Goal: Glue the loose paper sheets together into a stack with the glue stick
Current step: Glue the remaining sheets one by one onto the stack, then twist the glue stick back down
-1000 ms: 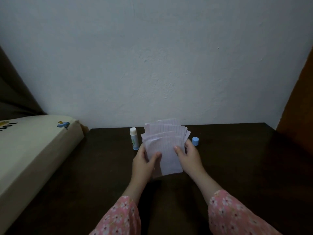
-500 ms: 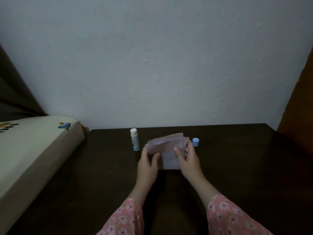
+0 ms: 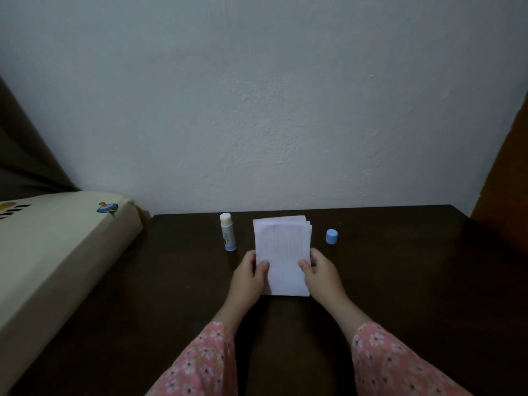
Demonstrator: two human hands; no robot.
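A stack of white lined paper sheets (image 3: pixel 281 247) lies flat on the dark table (image 3: pixel 400 281), its far edges slightly fanned. My left hand (image 3: pixel 248 277) grips the stack's left edge, thumb on top. My right hand (image 3: pixel 321 274) grips the right edge the same way. An uncapped glue stick (image 3: pixel 227 231) with a white tip stands upright just left of the stack. Its blue cap (image 3: pixel 331 236) sits on the table to the right of the paper.
A cream cushion or mattress (image 3: pixel 57 252) with a small printed figure lies along the table's left side. A plain wall (image 3: pixel 257 110) rises right behind the table. A brown panel (image 3: pixel 508 181) stands at the right edge.
The sheets were held up and fanned, then tipped forward and down. They now lie flat on the table as a squared stack, with both hands still on the side edges.
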